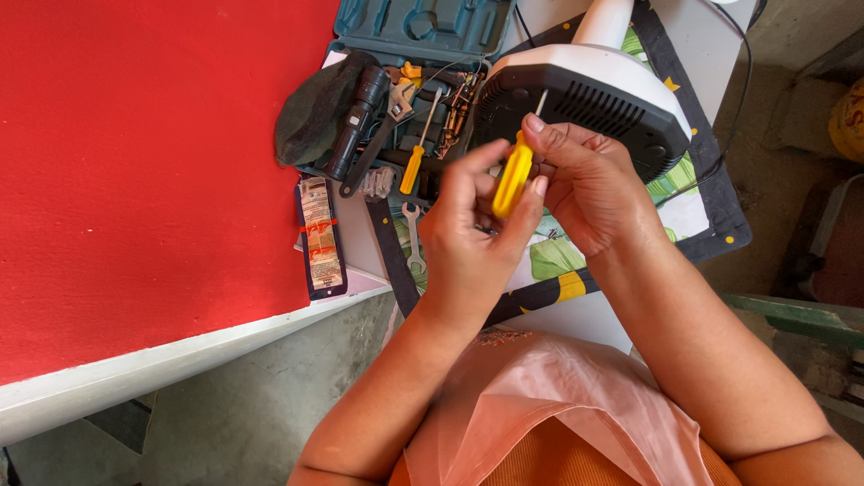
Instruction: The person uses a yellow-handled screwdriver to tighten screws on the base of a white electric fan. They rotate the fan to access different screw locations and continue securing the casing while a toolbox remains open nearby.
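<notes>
Both my hands hold a screwdriver with a yellow handle (511,177), its thin metal shaft pointing up toward the white fan base (585,94). My left hand (468,238) pinches the handle's lower part between thumb and fingers. My right hand (585,184) wraps the handle from the right, forefinger at the top. The fan base lies tilted on a leaf-patterned cloth (693,211), its black vented underside (594,112) facing me.
An open teal tool case (423,27) holds a black flashlight (358,117), a second yellow-handled screwdriver (414,162), an adjustable wrench and other tools. A small spanner (412,236) and a flat packet (319,236) lie nearby. A red surface (135,153) fills the left. A black cable (742,99) runs right.
</notes>
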